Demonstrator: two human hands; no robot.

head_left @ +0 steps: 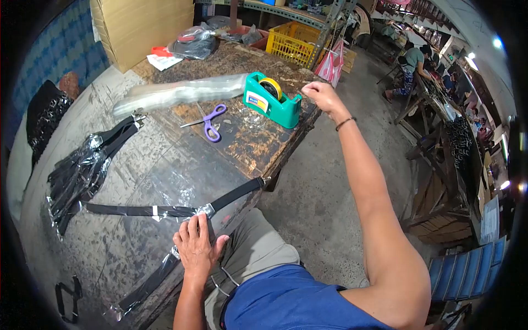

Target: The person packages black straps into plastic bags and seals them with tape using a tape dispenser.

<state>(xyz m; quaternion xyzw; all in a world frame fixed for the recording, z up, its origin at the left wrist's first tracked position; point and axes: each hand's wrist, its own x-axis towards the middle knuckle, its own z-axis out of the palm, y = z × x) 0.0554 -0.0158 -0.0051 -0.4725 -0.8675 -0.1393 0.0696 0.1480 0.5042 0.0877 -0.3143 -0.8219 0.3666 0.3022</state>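
Observation:
My left hand [195, 246] lies with its fingers spread on the near edge of the table, its fingertips at the plastic-wrapped joint of a black strap [236, 196]. One arm of the strap runs left, another toward the lower left. My right hand [323, 98] is raised beside the tape end of a green tape dispenser [272, 104], fingers pinched together; what they hold, if anything, is too small to make out. Purple scissors [209, 124] lie left of the dispenser. Clear plastic sleeves [181, 93] stretch behind them. A bundle of wrapped black straps [93, 165] rests at the left.
A cardboard box [146, 30] stands at the back left, a yellow crate [294, 44] at the back. A pink-and-white bag [331, 63] hangs beyond the table corner. Another person [412, 69] bends over a long bench at the right. A black loop [69, 297] lies lower left.

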